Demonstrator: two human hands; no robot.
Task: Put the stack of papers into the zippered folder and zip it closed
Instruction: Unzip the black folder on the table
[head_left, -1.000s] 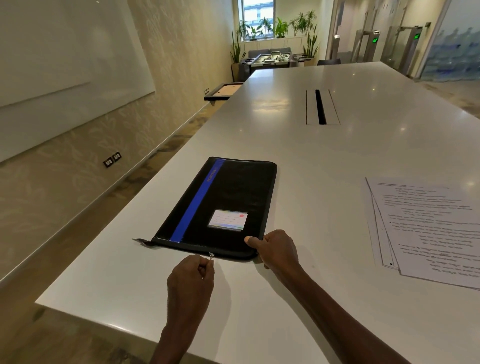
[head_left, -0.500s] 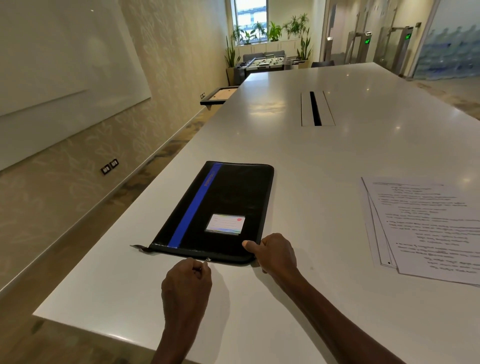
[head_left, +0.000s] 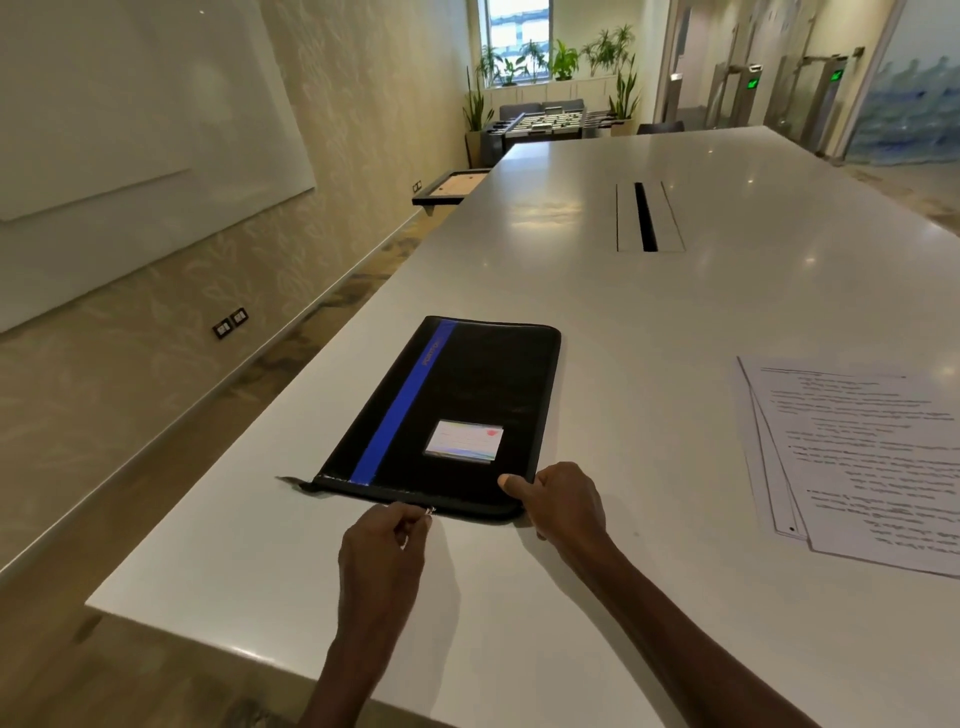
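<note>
A black zippered folder (head_left: 467, 395) with a blue stripe and a small label window lies flat near the table's left front corner. Its zipper runs along the near edge, with a loose tail at the left end. My left hand (head_left: 382, 545) pinches the small metal zipper pull (head_left: 429, 511) about midway along that edge. My right hand (head_left: 563, 501) grips the folder's near right corner, thumb on top. The stack of printed papers (head_left: 867, 457) lies on the table to the right, apart from the folder.
The long white table (head_left: 649, 312) stretches away, with a cable slot (head_left: 645, 217) in its middle. Its left edge and front left corner lie close to the folder. A whiteboard wall stands on the left; plants and a foosball table are far back.
My left hand has drawn the zipper pull a little to the left along the folder's near edge. My right hand has kept its grip on the corner. The view has shifted slightly.
</note>
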